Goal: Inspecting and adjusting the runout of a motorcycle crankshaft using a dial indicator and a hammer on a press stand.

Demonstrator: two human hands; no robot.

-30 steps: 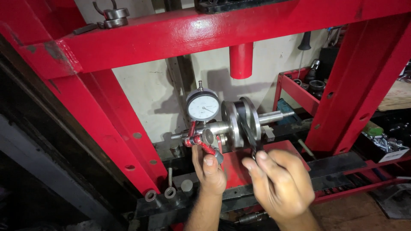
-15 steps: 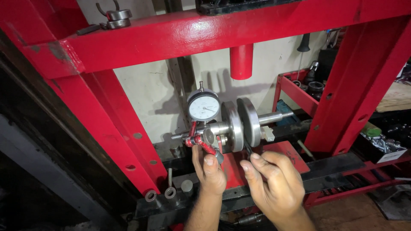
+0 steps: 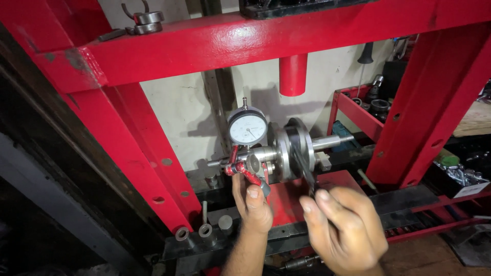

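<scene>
Inside the red press frame (image 3: 128,148), the left hand (image 3: 254,204) pinches the red stand arm (image 3: 245,171) under the dial gauge (image 3: 247,128), whose tip rests on the crankshaft (image 3: 289,151) mounted crosswise between supports. The right hand (image 3: 345,227), blurred, fingers loosely curled and gripping nothing, is below the crank webs. Gauging looks under way. Since the earlier frames, the webs have turned and the right hand has dropped lower.

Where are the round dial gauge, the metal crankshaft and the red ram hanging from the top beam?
dial gauge (image 3: 247,128), head view, middle of its white face.
crankshaft (image 3: 282,153), head view, left round web.
red ram (image 3: 293,74), head view, middle of the cylinder.
</scene>
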